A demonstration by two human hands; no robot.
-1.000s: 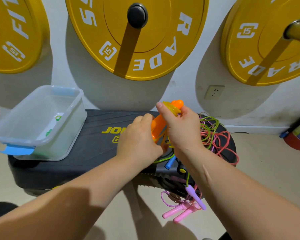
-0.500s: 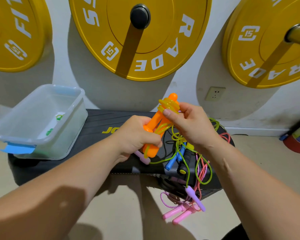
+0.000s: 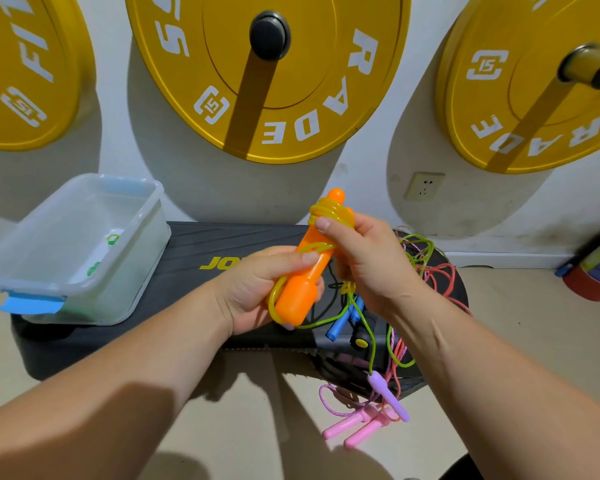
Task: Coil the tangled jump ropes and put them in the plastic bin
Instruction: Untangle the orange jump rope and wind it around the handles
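Left fingers (image 3: pixel 286 261) curl round the lower half of the orange handle (image 3: pixel 300 296), thumb pressed across it. The left hand (image 3: pixel 253 292) holds it tilted, tip up toward the wall. Right fingers (image 3: pixel 326 225) pinch the yellow rope (image 3: pixel 328 206) where it is wound in tight turns near the handle's top, and the right hand (image 3: pixel 371 265) is closed on those turns. A loose yellow loop hangs by the handle's base, against the left palm. Both hands are above the middle of the black step platform (image 3: pixel 194 244), with the handle off its surface. Past the right wrist, at the platform's right end, lie the tangled ropes (image 3: pixel 420 251), green and red cords in a heap. Blue handles (image 3: pixel 340 323) lie at the front edge. A green cord runs down over that edge to a purple handle (image 3: pixel 390 398) beside the pink handles (image 3: pixel 352 429), which lie on the floor (image 3: pixel 516 341) in front of the right end. The plastic bin (image 3: pixel 129 292) sits open-topped on the platform's left end, well apart from the hands. There are small green bits inside, too small to tell what. Yellow weight plates (image 3: pixel 291 109) hang on the wall behind.
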